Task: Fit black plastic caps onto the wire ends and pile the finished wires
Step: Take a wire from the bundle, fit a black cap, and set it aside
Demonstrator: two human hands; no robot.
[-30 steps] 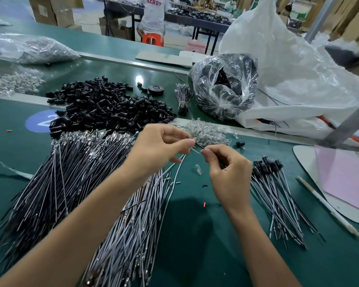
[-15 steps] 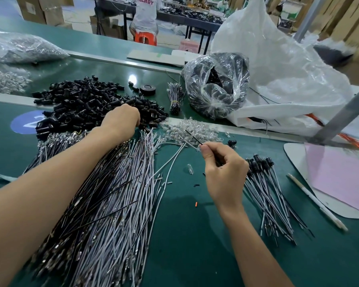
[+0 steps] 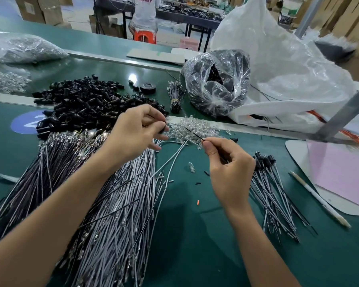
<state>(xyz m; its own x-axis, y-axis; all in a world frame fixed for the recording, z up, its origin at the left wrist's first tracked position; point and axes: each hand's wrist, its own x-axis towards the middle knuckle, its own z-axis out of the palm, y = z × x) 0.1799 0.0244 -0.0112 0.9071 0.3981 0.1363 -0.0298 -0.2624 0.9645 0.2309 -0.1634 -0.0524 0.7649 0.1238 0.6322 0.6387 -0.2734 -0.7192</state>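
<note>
**Capping station: both hands at mid-tabletop**

Far left, a heap of black caps lies on the green tabletop; nearer the person fans a broad spread of loose wires; above these the left hand, its grip narrow, pinches one black cap between thumb and fingertips; clear parts lie heaped just beyond; the right hand, grip curled tight, holds a wire whose thin dark tip points toward the cap, not touching it; at right lie the finished wires, piled; a pen lies farthest right.
</note>
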